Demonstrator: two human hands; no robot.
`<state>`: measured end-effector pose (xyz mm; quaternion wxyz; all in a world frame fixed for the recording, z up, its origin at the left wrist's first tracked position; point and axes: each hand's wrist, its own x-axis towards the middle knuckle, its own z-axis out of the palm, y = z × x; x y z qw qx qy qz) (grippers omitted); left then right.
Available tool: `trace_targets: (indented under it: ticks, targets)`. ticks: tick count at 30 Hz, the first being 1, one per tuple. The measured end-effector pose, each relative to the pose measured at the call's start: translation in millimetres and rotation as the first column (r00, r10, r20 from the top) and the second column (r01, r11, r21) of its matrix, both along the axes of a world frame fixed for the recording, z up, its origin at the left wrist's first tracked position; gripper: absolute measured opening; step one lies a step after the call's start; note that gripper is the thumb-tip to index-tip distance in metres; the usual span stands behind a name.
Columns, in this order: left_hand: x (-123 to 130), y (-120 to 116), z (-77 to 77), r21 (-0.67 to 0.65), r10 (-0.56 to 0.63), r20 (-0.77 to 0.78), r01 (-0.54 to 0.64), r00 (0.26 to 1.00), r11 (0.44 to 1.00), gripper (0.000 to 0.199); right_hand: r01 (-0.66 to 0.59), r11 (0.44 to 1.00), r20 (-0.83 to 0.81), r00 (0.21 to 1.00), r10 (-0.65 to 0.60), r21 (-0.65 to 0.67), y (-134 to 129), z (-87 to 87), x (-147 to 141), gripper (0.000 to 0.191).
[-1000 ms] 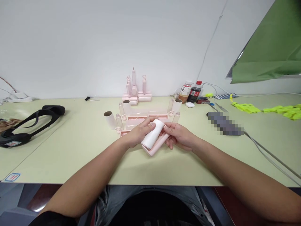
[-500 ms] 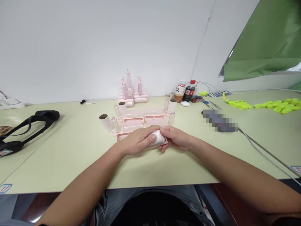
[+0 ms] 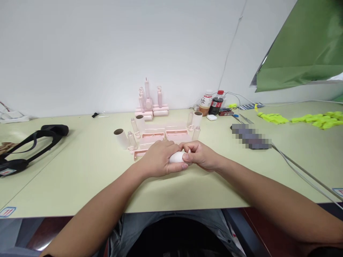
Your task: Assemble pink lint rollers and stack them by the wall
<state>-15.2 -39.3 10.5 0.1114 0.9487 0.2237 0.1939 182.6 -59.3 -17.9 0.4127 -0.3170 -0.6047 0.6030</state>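
Note:
My left hand is wrapped round a white paper roll, its thumb along the near side. My right hand pinches the right end of the same roll, where a bit of pale pink shows between the fingers. Most of the roll is hidden by both hands. Just beyond lie open pink plastic cases, partly covered by my hands. Similar white rolls with brown cardboard cores stand upright to the left and right. Beside them stand clear pinkish tube-like handles.
Pink lint rollers with upright handles stand against the wall. Two drink bottles and a white case are at the back right. A blurred dark object, a cable and yellow pieces lie right; a black strap-like frame left.
The roll has turned to lie more level between my hands. My left thumb has slid forward along its near side, and my right fingers have closed over its right end.

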Motion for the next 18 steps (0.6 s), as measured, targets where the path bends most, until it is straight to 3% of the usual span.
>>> trace_targets:
  ticks: [12,18]
  targets:
    - [1.6,-0.6,-1.8,0.1,0.063,0.012,-0.064,0.998,0.993,0.052,0.056,0.993,-0.006,0.998,-0.056,0.105,-3.5,2.7,-1.9,0.051]
    - [3.1,4.9,-9.5,0.171,0.108,0.108,-0.125,0.988,0.977,0.061,0.156,0.965,0.055,0.984,-0.171,0.213,-1.4,1.8,2.7,0.044]
